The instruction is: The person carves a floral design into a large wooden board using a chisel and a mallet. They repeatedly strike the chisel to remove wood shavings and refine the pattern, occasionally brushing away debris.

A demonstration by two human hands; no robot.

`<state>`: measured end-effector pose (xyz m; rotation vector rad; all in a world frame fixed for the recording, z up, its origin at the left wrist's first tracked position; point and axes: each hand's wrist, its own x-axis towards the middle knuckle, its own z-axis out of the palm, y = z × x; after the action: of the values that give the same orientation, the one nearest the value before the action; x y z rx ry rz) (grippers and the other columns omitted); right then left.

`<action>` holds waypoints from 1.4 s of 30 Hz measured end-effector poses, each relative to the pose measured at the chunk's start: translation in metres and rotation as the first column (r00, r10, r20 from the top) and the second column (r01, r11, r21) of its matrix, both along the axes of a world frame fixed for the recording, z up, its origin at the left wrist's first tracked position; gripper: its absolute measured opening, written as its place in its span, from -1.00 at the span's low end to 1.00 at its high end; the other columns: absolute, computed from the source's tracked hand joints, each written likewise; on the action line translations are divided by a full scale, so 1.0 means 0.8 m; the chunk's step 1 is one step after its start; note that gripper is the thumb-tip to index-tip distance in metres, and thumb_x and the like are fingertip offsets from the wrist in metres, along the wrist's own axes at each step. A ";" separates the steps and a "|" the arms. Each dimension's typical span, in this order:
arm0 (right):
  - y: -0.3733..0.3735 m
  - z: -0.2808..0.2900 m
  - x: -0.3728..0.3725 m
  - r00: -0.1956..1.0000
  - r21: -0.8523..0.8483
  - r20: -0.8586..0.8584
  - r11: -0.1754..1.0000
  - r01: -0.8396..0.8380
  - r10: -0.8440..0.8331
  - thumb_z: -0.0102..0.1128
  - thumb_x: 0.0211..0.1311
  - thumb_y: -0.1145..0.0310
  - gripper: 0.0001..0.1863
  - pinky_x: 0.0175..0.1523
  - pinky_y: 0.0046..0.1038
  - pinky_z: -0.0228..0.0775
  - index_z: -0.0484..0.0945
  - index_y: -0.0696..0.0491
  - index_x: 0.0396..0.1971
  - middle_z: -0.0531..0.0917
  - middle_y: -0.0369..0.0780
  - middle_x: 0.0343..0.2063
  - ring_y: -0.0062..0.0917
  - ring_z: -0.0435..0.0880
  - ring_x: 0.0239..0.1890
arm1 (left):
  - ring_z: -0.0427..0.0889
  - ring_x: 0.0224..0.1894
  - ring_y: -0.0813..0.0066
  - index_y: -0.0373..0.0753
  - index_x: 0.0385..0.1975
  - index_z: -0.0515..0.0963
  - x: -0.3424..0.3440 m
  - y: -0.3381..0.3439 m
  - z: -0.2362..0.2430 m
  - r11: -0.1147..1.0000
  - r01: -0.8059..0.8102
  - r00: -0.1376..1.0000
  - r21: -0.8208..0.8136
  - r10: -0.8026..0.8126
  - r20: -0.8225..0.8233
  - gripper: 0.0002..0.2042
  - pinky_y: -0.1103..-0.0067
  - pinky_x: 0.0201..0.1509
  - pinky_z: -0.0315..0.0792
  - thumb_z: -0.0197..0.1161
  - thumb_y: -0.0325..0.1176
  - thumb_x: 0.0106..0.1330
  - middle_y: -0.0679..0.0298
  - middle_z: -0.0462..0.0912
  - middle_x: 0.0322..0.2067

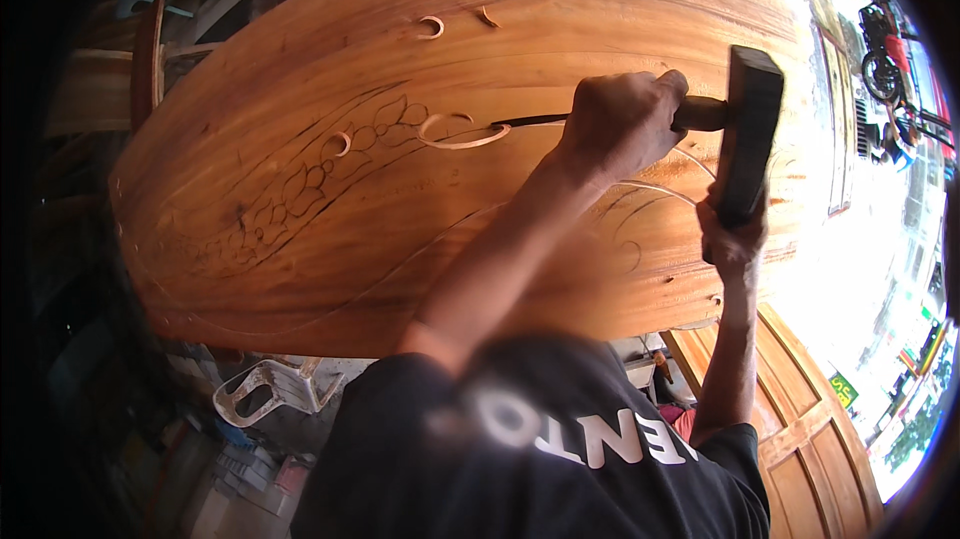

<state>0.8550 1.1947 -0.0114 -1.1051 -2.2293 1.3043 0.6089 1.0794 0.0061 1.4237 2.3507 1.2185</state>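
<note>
**Chisel and mallet on a carved panel**

A large wooden panel [300, 179] fills most of the view, its face marked with drawn curves and a leaf-and-flower pattern running from the lower left toward the middle. The left hand [620, 124] is closed around a chisel [530, 122], its grip clamped on the handle; the dark blade points left and its tip meets the wood near the panel's middle, at the end of a cut line. Just beside the tip lies a curled shaving [462, 135], with more curls nearer the top edge [432, 27] and in the flower pattern [342, 143].

The right hand [735, 239] sits near the panel's right edge, its grip clamped on the lower end of a dark mallet [748, 134]. The mallet stands roughly upright, its side against the butt of the chisel handle, which sticks out of the left fist.

Both forearms come up from the lower edge, above a black shirt [520, 449] with white lettering. Below the panel's lower edge a white plastic chair [265, 389] lies tipped on the floor. At the lower right stands a panelled wooden door [810, 439], and at the upper right, in bright daylight, a parked motorbike [885, 49].
</note>
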 end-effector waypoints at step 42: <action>0.068 0.036 -0.035 0.913 -0.219 -0.301 0.951 0.217 -0.277 0.38 0.17 0.39 -0.71 -0.10 -0.50 0.51 0.61 0.16 -0.13 0.70 -0.20 -0.33 -0.54 0.66 -0.29 | 0.73 -0.50 0.20 -0.14 -0.45 0.58 -0.004 -0.007 -0.018 0.990 -0.104 0.993 0.093 0.107 -0.038 -0.79 0.35 -0.45 0.57 0.53 -0.32 0.04 0.18 0.67 -0.58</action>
<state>0.8271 1.2492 0.0175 -1.0961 -1.6970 1.4776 0.6054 1.0737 -0.0086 1.3807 2.4575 1.3506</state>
